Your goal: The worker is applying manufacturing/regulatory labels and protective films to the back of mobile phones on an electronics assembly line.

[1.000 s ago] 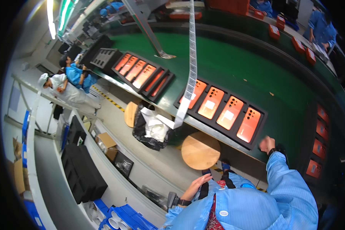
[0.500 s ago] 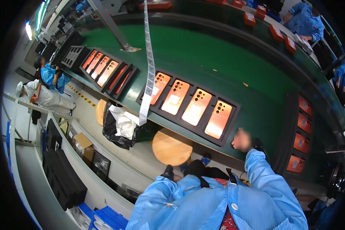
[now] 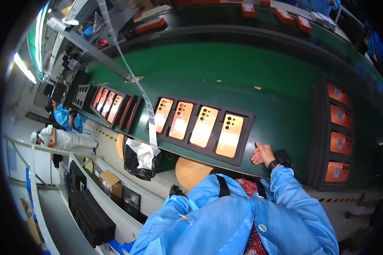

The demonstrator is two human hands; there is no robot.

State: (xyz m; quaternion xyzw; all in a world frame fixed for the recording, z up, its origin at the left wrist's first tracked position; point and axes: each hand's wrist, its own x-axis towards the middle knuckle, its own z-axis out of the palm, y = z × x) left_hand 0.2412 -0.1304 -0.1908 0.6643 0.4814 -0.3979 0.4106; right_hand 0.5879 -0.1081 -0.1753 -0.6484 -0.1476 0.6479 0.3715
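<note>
My right hand (image 3: 264,154) rests over the green table's front edge, fingers stretched out and holding nothing; a dark band is on its wrist. Just left of it lies a black tray (image 3: 245,149) with several orange phones, camera side up, among them the rightmost phone (image 3: 230,135). The hand is apart from the tray. Below the table edge, at my side, only a bit of my left hand (image 3: 185,193) shows by a black wrist device; its fingers are hidden. A long strip of labels (image 3: 149,111) hangs down at the tray's left end.
More phones lie in a black tray (image 3: 323,140) at the right and stacked trays (image 3: 127,111) at the left. A black bag with white paper (image 3: 144,156) and a wooden stool (image 3: 192,170) stand below the edge. Orange boxes (image 3: 284,16) sit across the far line; people work beyond.
My view has swung, so the trays and table appear shifted. My right hand stays beside the phone tray. The blur over it is gone, and its outstretched fingers now show clearly.
</note>
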